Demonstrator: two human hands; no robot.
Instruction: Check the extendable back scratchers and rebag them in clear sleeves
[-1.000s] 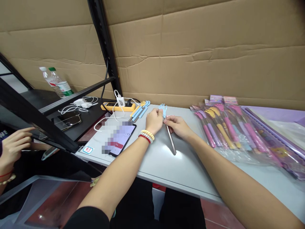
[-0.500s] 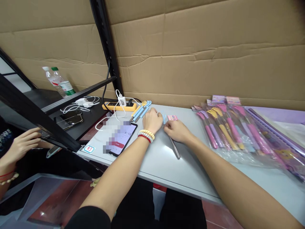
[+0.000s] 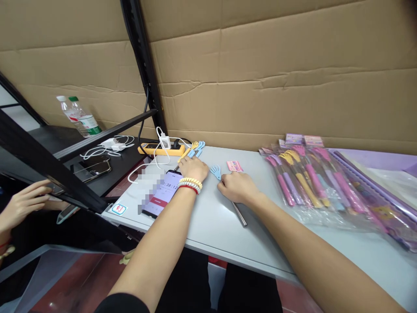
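My right hand (image 3: pixel 239 188) is closed round a back scratcher with a light-blue claw head (image 3: pixel 215 171) and a bare metal rod (image 3: pixel 240 215), which slants toward the table's front edge. My left hand (image 3: pixel 194 168) bends over the near ends of several back scratchers with yellow and blue claws (image 3: pixel 198 144). Its fingertips are hidden among them, so I cannot see whether they grip anything. A phone (image 3: pixel 159 195) showing a timer lies beside my left wrist. A small pink card (image 3: pixel 234 166) rests just behind my right hand.
Bagged back scratchers (image 3: pixel 306 182) in pink, purple and yellow lie at the right, beside purple packaging (image 3: pixel 374 174). A yellow power strip (image 3: pixel 161 149) with white cables stands at the back left. Past the black shelf post (image 3: pixel 143 56) is another person's hand (image 3: pixel 28 204).
My left hand has moved left and slightly down, away from the blue claw head toward the other back scratchers. My right hand keeps the rod, its claw head now in plain sight.
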